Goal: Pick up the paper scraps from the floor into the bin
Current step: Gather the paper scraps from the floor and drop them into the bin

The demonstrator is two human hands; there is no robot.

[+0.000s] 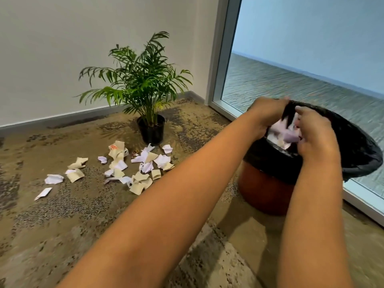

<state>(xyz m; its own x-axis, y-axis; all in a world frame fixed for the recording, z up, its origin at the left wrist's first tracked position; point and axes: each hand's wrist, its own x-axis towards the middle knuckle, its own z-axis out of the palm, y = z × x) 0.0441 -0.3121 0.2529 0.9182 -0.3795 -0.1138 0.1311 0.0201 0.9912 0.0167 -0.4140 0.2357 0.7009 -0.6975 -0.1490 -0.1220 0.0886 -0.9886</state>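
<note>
Two bare forearms, no sleeves visible up to the lower frame edge. No watch, bands or gloves. Left hand (268, 116) and right hand (316, 134) bare, no rings visible, nails short, details motion-blurred

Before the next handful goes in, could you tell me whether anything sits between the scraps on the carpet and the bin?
Nothing visible does. The paper scraps lie on open carpet left of the bin; the potted plant stands behind them, off the path.
</note>
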